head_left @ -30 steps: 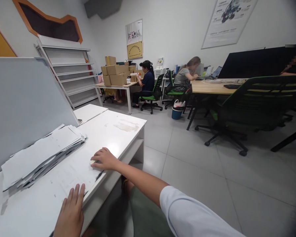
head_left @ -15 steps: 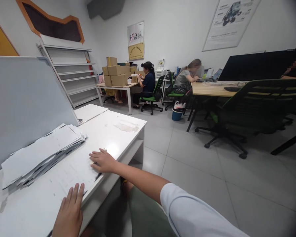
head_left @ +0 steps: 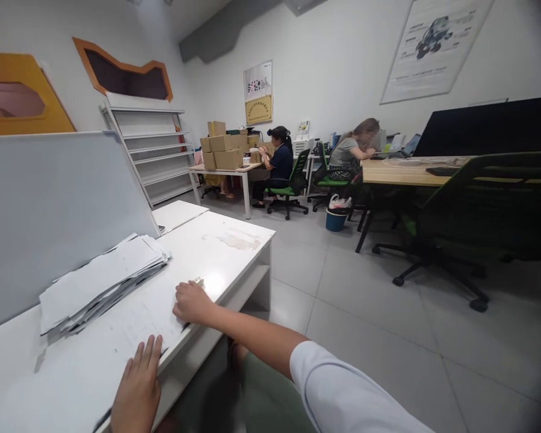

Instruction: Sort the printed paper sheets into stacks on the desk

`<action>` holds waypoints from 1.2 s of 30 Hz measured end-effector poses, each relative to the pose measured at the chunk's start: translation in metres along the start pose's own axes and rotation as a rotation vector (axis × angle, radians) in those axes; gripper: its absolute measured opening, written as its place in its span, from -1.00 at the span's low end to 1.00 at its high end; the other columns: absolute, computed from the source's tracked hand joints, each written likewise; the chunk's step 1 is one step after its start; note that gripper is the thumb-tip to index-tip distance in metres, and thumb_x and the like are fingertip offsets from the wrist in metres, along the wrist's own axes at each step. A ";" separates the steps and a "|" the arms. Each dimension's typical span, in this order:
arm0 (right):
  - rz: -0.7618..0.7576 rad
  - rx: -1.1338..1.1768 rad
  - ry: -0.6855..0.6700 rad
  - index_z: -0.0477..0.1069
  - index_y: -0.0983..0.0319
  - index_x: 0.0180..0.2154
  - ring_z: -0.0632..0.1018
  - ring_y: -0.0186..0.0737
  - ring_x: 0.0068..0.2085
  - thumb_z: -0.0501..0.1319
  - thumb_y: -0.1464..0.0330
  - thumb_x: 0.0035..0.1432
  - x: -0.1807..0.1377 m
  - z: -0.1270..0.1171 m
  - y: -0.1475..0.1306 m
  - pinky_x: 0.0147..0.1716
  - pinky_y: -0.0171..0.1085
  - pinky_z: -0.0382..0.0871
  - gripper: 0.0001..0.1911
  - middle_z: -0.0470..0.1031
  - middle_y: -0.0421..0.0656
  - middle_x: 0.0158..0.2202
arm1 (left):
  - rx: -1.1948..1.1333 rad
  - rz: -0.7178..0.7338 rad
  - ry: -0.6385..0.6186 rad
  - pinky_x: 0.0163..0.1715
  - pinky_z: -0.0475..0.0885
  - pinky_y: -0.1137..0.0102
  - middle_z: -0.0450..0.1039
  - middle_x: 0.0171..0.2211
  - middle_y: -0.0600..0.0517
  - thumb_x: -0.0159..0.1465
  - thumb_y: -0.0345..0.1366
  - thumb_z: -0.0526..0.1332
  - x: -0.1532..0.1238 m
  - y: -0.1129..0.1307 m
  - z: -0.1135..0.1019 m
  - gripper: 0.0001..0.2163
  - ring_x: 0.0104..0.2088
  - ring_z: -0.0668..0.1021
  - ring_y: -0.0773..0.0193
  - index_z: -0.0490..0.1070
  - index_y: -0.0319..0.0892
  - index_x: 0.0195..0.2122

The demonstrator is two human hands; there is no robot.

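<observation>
My left hand (head_left: 138, 379) lies flat near the front edge of the white table (head_left: 186, 240), fingers stretched out and close together. Under and beside it is a white sheet of paper (head_left: 132, 331) with faint marks; its outline merges with the tabletop. My right hand (head_left: 193, 302) is closed at the far end of the sheet, by the table edge, fingers curled down. Past its knuckles shows a small pale, crumpled-looking thing (head_left: 199, 281), mostly hidden by the hand; I cannot make out its kind. Behind both hands lies an uneven stack of papers (head_left: 101, 282).
A whitish panel (head_left: 62, 186) stands along the table's back. A worn brownish patch (head_left: 239, 239) marks the far corner. Beyond are cardboard boxes (head_left: 227, 147) on another table, two seated people, a blue bin (head_left: 336, 219) and a dark office chair (head_left: 491, 216) at right.
My right hand has gone from spread flat over the pale thing to curled closed on it. My left hand stays flat. The whole view has shifted, with everything lower and further right.
</observation>
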State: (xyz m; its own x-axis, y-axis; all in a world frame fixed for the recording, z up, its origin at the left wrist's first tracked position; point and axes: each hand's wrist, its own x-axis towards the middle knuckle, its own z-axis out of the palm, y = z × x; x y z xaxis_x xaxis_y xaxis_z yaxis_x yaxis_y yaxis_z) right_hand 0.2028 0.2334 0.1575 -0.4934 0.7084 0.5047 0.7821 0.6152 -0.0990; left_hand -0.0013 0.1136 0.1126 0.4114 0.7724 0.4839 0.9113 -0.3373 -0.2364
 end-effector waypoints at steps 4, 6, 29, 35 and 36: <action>0.041 0.267 0.037 0.48 0.13 -0.06 0.43 -0.16 0.14 0.16 0.18 0.30 -0.006 -0.010 0.038 0.28 0.06 -0.01 -0.73 0.54 -0.12 0.01 | -0.082 -0.052 0.072 0.12 0.33 0.06 0.40 0.18 -0.08 0.20 -0.49 0.00 -0.021 0.016 -0.006 -0.31 0.20 0.41 -0.04 0.02 -0.08 0.40; 0.087 0.320 0.014 0.49 0.12 -0.10 0.45 -0.19 0.10 0.13 0.19 0.32 -0.006 -0.012 0.051 0.28 0.06 -0.04 -0.76 0.55 -0.13 -0.03 | -0.152 -0.155 0.101 0.07 0.38 0.07 0.48 0.11 -0.05 0.20 -0.49 0.01 -0.035 0.021 -0.014 -0.32 0.14 0.47 -0.03 0.07 -0.02 0.38; 0.311 0.099 -0.005 0.42 0.22 -0.14 0.42 -0.08 -0.01 0.01 0.17 0.37 -0.002 0.003 0.042 0.18 -0.02 0.08 -0.68 0.49 -0.05 -0.10 | -0.081 -0.147 0.027 0.27 0.02 0.03 0.29 0.25 -0.14 0.44 -0.25 -0.22 0.176 -0.142 0.069 -0.52 0.30 0.26 0.04 0.30 -0.39 0.19; 0.295 0.050 -0.013 0.42 0.23 -0.12 0.42 -0.10 -0.01 0.00 0.16 0.37 -0.001 0.007 0.045 0.19 -0.03 0.10 -0.67 0.49 -0.06 -0.11 | 0.007 -0.180 0.224 0.21 0.01 0.02 0.17 0.31 -0.11 0.35 -0.11 -0.38 0.169 -0.134 0.065 -0.38 0.33 0.16 0.08 0.18 -0.33 0.24; 0.294 0.047 -0.014 0.42 0.23 -0.12 0.42 -0.10 -0.01 0.01 0.16 0.37 0.000 0.007 0.045 0.20 -0.02 0.10 -0.67 0.49 -0.06 -0.11 | 0.006 -0.185 0.245 0.20 0.00 0.00 0.11 0.33 -0.11 0.34 -0.14 -0.37 0.168 -0.129 0.060 -0.39 0.34 0.13 0.08 0.14 -0.31 0.26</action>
State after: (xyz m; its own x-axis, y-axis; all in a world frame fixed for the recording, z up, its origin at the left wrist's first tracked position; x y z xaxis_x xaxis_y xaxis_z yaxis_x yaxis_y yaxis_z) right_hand 0.2354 0.2631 0.1470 -0.2542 0.8631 0.4364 0.8737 0.3984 -0.2790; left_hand -0.0507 0.3191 0.1740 0.2314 0.6672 0.7080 0.9713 -0.1992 -0.1297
